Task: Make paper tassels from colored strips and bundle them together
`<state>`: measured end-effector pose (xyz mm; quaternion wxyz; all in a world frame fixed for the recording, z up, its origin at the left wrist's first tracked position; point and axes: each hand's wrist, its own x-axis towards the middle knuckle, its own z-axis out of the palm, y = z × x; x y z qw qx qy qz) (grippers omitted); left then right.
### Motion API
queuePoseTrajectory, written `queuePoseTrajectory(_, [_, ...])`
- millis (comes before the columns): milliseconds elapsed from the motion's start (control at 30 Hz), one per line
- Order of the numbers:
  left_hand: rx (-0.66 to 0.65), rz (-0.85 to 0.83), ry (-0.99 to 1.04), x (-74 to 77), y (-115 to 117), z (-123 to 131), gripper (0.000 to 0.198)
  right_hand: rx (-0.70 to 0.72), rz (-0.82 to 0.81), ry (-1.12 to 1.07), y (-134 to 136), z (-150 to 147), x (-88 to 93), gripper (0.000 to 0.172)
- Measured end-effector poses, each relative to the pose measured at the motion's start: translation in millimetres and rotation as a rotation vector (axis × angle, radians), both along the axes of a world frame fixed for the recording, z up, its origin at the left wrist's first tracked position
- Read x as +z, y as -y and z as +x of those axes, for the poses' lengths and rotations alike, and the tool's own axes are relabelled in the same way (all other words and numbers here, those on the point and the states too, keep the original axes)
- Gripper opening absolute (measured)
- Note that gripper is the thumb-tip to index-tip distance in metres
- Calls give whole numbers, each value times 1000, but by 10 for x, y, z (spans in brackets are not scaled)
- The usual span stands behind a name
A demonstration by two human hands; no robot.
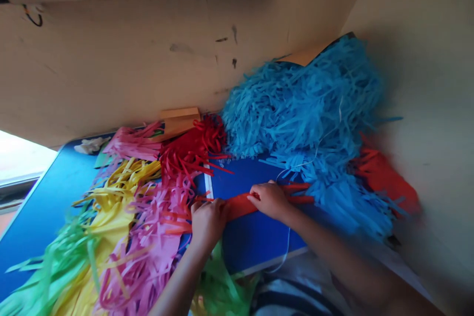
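The orange strip point(239, 206) looks matt paper — the blue fringe point(292, 108) (rougher) likewise — the tabletop point(255, 242) smooth, faintly glossy.

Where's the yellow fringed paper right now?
The yellow paper lies on the blue table, in the head view's left half, between green fringe and pink fringe.

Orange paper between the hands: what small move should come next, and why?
Probably gather the orange paper a little tighter along its length: the left hand and right hand both hold its uncut middle, which still looks broad, while loose fringe sticks out past each hand.
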<state>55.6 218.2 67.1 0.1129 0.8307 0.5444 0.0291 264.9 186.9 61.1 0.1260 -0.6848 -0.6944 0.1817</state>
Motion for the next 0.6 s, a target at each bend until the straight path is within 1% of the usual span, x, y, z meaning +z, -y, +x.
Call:
queuePoseTrajectory(200, [7,15,-93,33,-26,74,38,-10,-13,38,-4,11,-19,10])
queuePoseTrajectory(433, [-25,36,-128,30,-36,88,36,-5,-8,53,-16,17,-61,11])
queuePoseTrajectory(533, [-36,95,-118,65,-35,85,28,-42,11,78,-4,75,4,11])
queuePoseTrajectory(600, [-113,134,-102,102,-45,89,24,-101,62,125,27,122,83,10])
